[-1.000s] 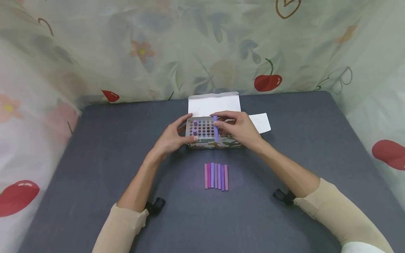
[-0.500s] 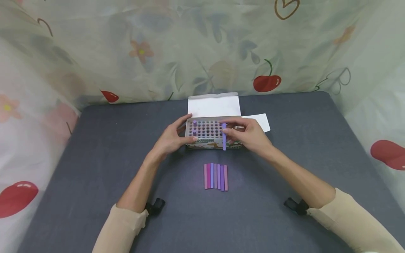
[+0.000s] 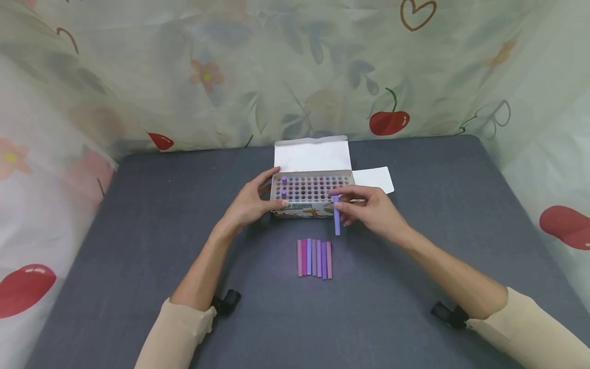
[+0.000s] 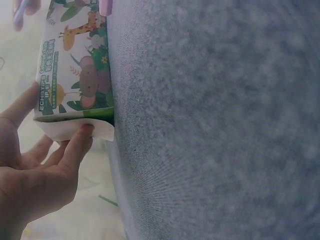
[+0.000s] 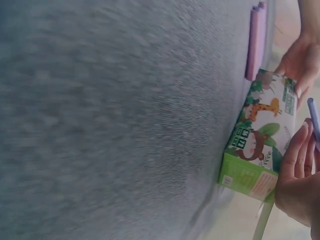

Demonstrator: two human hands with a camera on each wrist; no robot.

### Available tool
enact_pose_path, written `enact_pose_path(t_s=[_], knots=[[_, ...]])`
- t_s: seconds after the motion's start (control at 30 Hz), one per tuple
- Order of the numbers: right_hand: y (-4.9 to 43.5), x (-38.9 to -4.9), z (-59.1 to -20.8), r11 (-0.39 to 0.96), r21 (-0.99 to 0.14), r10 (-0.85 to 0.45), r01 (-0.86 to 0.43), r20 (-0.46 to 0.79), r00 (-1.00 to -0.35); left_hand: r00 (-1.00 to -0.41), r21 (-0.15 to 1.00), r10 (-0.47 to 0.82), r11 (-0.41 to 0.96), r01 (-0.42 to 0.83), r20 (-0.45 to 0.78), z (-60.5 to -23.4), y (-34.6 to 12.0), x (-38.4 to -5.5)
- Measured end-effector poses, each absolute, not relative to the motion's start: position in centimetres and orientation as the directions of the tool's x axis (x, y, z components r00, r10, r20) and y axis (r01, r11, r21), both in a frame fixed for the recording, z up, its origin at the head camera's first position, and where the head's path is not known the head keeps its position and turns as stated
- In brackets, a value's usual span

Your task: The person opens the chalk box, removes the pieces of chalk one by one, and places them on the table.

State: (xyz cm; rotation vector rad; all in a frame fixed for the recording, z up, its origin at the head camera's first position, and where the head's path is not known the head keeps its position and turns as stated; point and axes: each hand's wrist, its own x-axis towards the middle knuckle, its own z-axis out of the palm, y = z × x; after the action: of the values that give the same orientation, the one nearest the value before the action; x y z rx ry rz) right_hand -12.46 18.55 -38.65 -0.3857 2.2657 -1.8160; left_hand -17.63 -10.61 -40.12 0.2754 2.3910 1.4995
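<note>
An open chalk box (image 3: 301, 210) with animal pictures stands on the table, its holed tray (image 3: 313, 185) facing up. Two purple chalk sticks (image 3: 283, 180) poke up at the tray's left end. My left hand (image 3: 251, 202) grips the box's left end, thumb at the front edge and fingers at the side and back. Thumb and fingers of my right hand (image 3: 371, 209) pinch a light purple chalk stick (image 3: 337, 218), upright just off the box's front right corner. In front of the box, several pink, purple and blue chalk sticks (image 3: 315, 259) lie side by side in a row.
The box's white lid (image 3: 312, 155) is folded back behind it, and a white side flap (image 3: 374, 179) sticks out to the right. A dark grey cloth (image 3: 295, 328) covers the table. Patterned curtains (image 3: 286, 66) hang around its back and sides.
My right hand has carried the purple chalk stick from above the tray, rightward and toward me, past the box's front edge. My left hand has stayed on the box.
</note>
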Motion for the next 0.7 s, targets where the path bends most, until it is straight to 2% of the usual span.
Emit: enact_pose_path(t_s=[0.4, 0.7], knots=[[19.1, -11.2, -40.0, 0.252, -0.967, -0.35, 0.016, -0.107, -0.931, -0.931, 0.905, 0.33, 0.425, 0.0, -0.155, -40.3, -10.7, -17.6], [19.0, -10.6, -41.0, 0.207, -0.975, -0.349, 0.078, -0.148, -0.925, -0.931, 0.905, 0.33, 0.425, 0.0, -0.155, -40.1, -10.5, -17.6]])
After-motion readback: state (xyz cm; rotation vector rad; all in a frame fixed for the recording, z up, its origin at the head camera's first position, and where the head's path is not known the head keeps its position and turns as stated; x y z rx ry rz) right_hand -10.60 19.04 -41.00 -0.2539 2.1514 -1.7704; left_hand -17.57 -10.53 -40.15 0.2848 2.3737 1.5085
